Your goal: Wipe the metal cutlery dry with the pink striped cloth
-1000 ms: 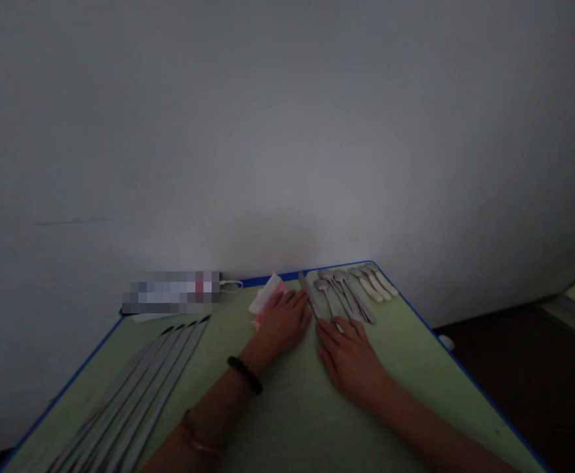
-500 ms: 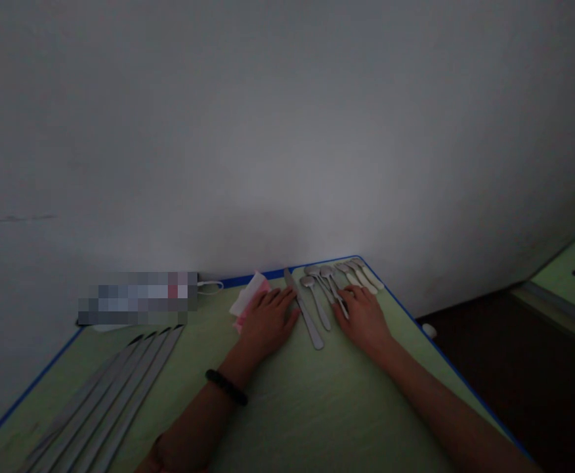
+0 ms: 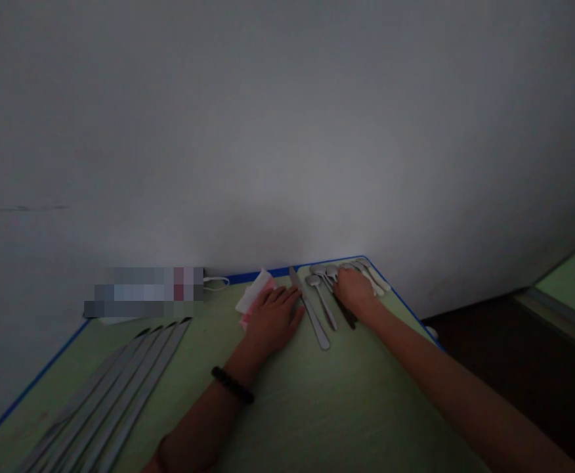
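My left hand point(image 3: 275, 315) lies flat and open on the green table point(image 3: 317, 407), its fingertips partly on a pink-and-white napkin point(image 3: 254, 297). A table knife point(image 3: 310, 310) lies just right of it. My right hand point(image 3: 355, 291) reaches to the far right corner and rests on a row of metal spoons point(image 3: 323, 295), its fingers curled over their handles. White-handled utensils point(image 3: 379, 279) lie beyond it at the table's edge. Whether it grips one is hidden in the dim light.
Several long flat metal strips point(image 3: 120, 387) lie in a row at the near left. A blurred box with a white cord point(image 3: 216, 282) sits against the wall. The table has a blue rim point(image 3: 31, 387); dark floor drops off right.
My right hand moved away from beside the knife handle to the far right, up onto the spoons. The left hand stayed flat by the napkin.
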### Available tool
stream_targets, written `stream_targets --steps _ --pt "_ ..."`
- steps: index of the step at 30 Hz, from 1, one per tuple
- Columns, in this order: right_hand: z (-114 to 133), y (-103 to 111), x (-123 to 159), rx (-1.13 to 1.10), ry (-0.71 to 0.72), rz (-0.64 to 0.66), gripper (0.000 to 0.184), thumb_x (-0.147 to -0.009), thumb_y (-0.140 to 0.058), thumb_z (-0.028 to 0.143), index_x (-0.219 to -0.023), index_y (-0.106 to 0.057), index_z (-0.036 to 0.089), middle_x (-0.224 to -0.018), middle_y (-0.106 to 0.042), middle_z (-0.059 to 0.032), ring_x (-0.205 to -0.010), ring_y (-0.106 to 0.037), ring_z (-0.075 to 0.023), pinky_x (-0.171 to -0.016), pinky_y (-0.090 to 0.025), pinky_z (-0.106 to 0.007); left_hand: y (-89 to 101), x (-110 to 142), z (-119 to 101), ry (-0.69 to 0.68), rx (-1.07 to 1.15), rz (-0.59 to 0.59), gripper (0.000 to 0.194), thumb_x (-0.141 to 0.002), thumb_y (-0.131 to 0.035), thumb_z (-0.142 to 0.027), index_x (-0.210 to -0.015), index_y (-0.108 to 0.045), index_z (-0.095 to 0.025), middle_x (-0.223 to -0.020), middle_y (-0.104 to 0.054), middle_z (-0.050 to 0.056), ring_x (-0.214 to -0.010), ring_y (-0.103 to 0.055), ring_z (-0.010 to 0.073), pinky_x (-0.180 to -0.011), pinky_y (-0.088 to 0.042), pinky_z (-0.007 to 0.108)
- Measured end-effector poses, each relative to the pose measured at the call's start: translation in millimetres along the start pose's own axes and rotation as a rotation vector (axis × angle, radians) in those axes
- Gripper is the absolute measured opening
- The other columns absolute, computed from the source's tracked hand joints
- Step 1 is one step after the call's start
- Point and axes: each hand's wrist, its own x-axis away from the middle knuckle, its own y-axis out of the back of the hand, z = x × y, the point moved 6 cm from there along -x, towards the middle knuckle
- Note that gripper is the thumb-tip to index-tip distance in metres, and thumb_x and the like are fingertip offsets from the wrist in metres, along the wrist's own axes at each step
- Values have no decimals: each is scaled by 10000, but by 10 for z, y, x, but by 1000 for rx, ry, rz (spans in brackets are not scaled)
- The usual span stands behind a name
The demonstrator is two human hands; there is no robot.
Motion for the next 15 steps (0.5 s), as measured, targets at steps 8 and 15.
stream_targets --steps 8,15 --pt "17 0 -72 52 19 37 315 -841 -361 92 -964 -651 105 -977 -661 -194 -925 -640 -269 -752 -467 -334 -18 4 13 1 22 -4 412 -921 -354 -419 -1275 -484 -251 -1344 -509 41 -1204 -451 261 -1045 -256 470" --pt "10 20 -97 74 29 47 324 -840 -365 83 -985 -654 102 -1009 -652 -204 -936 -638 -263 -791 -458 -338 -16 11 7 0 23 -3 415 -923 -347 -416 -1275 -482 -243 -1349 -503 42 -1207 -446 267 -1041 -259 473"
